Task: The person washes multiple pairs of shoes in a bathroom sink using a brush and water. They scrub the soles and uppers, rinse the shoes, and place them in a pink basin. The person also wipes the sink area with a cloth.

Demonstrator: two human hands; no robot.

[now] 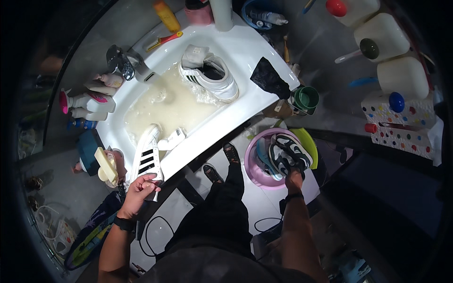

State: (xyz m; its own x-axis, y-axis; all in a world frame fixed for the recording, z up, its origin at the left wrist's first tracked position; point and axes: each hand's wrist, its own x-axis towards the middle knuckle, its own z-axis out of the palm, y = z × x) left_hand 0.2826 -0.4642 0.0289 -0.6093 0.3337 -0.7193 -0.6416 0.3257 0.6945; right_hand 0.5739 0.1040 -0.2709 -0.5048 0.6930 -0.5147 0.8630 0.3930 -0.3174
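Head view: left hand grips the heel end of a white sneaker with black stripes, fingers curled tight around it, lower left of centre. That shoe leans on the front rim of the white sink, toe dipped into murky, sudsy water. Right hand, lower right of centre, closes on a dark-and-white trainer sitting in a pink basin below the counter; fingers wrapped on the shoe's end, exact pinch partly hidden.

Progress, as a judgement: washing looks mid-way. One matching white sneaker stands at the sink's back edge, wet suds beside it, so likely handled already; the held striped one is only partly in the water; the trainers in the basin look not yet washed. Water is dirty, so some scrubbing seems done.

Counts: two white striped sneakers; in the basin one trainer clear, what may be a second beneath, hard to tell. One sink, one tap upper left. One black cloth over the sink's right rim. One green cup just beside it. Three white tubs upper right. Several bottles at left, roughly four, count unsure.
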